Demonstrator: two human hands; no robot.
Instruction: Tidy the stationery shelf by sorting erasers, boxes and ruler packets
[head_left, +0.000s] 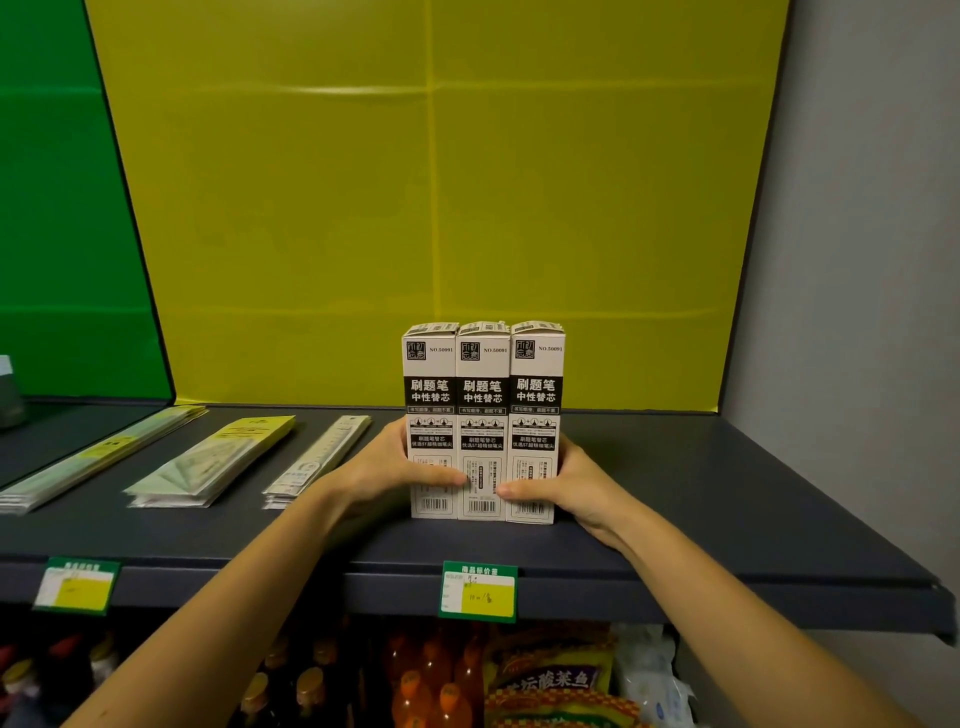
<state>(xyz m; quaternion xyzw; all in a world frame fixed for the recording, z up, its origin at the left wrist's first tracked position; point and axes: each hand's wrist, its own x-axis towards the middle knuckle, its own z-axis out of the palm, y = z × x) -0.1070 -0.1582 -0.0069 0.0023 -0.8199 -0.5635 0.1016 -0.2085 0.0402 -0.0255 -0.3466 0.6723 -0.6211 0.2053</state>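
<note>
We see three white boxes (482, 421) with black labels standing upright, side by side and touching, on the shelf (701, 483). Left of them lie three stacks of ruler packets (218, 460), flat.

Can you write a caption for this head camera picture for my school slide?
Two hands, left and right, press three upright white boxes together on a dark shelf, beside ruler packets.

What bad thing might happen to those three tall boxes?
The boxes are tall and narrow, pressed together only by the left hand and right hand. Let go unevenly and one might tip, perhaps knocking over the rest. They stand near the shelf front edge, so a fallen box could drop off. Sliding left could bump the ruler packets.
</note>
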